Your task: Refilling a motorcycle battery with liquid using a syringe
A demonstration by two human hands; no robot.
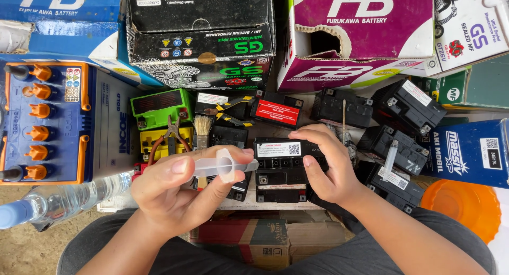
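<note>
Boxes ring the bench; we count labels on most batteries.

Back row: blue carton (53,10) far left, black carton with green print (201,36) centre, magenta-and-white carton (366,36) with a torn hole, white box (469,26) at the right corner. Right edge: green box (472,87), dark blue box (469,153) below it. Brown cardboard box (265,240) near our lap. White label with square code (279,149) on the central black battery; red label (277,112) on the battery behind; white labels (416,93) on the right-hand batteries.
</note>
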